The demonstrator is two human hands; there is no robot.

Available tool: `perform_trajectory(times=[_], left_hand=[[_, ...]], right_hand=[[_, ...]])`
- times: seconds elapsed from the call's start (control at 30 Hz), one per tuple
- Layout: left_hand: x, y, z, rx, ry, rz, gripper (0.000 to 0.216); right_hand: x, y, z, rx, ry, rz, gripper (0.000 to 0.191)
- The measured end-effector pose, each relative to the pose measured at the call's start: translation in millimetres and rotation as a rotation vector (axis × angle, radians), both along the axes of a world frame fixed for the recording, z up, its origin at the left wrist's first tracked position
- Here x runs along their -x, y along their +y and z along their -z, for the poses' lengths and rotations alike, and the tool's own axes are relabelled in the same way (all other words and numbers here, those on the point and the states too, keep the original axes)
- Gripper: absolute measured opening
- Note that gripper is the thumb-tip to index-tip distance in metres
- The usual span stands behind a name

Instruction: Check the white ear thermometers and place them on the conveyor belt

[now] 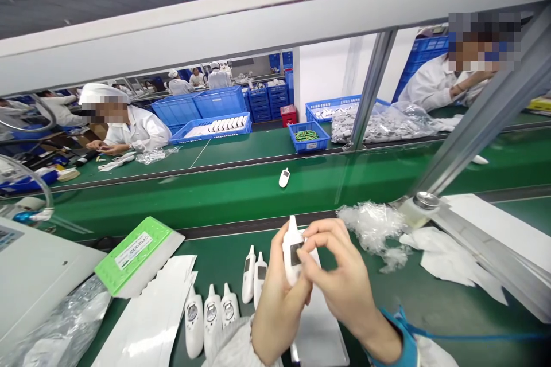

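Note:
My left hand (278, 309) is wrapped round a white ear thermometer (291, 241), its tip pointing up and its dark screen facing me. Thumb and forefinger of my right hand (344, 275) are pinched together at the edge of that screen; whatever is between them is too small to make out. Under my hands lies a flat silvery-white plate (321, 332), partly covered. Left of my left hand, two thermometers with screens (248, 275) rest on the green bench. Nearer me are three thermometers with round openings (194, 321), partly hidden by my sleeve.
A green battery box (140, 255) and white sheets (148, 309) lie on the left. Crumpled clear plastic (372, 226), a metal-topped jar (424, 206) and white wipes (447, 258) are at right. Beyond, one thermometer (284, 178) lies on the green conveyor (215, 195); co-workers sit across.

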State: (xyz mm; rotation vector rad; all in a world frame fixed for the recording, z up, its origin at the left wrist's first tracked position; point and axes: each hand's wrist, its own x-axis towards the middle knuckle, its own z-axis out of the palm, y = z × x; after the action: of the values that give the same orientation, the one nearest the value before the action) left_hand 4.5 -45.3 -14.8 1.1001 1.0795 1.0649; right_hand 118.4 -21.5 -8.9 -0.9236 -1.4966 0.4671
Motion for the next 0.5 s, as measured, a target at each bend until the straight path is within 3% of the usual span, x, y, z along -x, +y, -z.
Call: perform_trajectory(times=[0.13,0.23,0.3,0.37,0.4,0.5], left_hand=[[1.8,7.4,-0.7,-0.016,-0.157,-0.069,0.065],[7.5,12.4,-5.8,0.036,-0.138,-0.075,0.056],[11.8,12.8,-8.9,0.063,-0.135,-0.048,0.057],[14.6,10.8,-10.1,0.063,-0.151,-0.020,0.058],[15.3,9.4,-9.8,0.059,-0.157,-0.009,0.059],[15.9,5.7,-6.0,0.049,-0.171,0.005,0.061]], right_hand=[[7.2,-22.8,-7.1,-0.211,-0.071,-0.091,0.017],[-6.5,-31.4,-8.6,-0.203,-0.026,-0.215,0.021],[-31.1,-21.1,0.1,-0.116,0.038,-0.062,0.018],[-65.0,2.7,19.6,0.005,0.077,0.298,0.010],[-83.1,17.4,32.7,0.051,0.048,0.425,0.016],[-129.6,56.8,72.7,0.158,-0.367,0.614,0.025]])
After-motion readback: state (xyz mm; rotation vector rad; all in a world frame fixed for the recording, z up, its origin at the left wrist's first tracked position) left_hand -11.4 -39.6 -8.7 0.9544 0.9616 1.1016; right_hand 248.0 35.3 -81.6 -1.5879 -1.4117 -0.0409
